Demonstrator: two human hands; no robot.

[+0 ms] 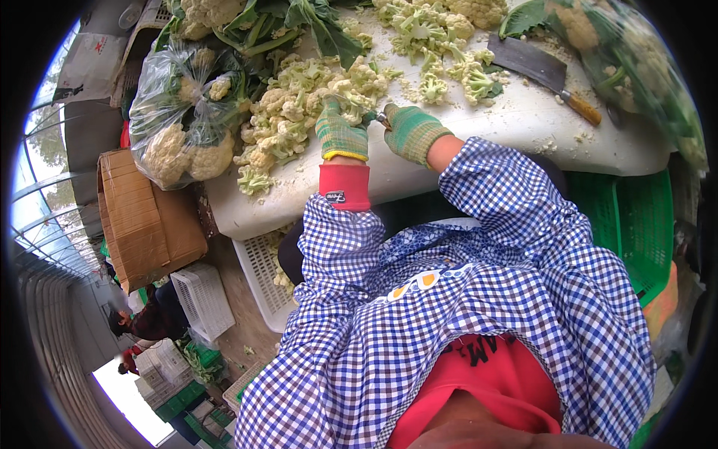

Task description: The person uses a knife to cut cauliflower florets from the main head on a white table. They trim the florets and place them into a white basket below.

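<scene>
My left hand (342, 133), in a green and tan knitted glove, is closed on a cauliflower floret (353, 115) at the edge of a heap of cut florets (289, 106). Beside it, my right hand (414, 133), gloved alike, grips a small tool (382, 119), apparently a knife, with a metal collar. Its working end points at the floret and is mostly hidden. Both hands are above the near part of the white-covered table (482, 126). More cut florets (432, 84) lie beyond my right hand.
A cleaver (530, 64) with a wooden handle (583, 109) lies right. Bagged cauliflower stands at left (185, 123) and right (634, 67). A cardboard box (146, 219) is left of the table. Below are a white crate (263, 280) and a green crate (645, 236). Two people are in the background.
</scene>
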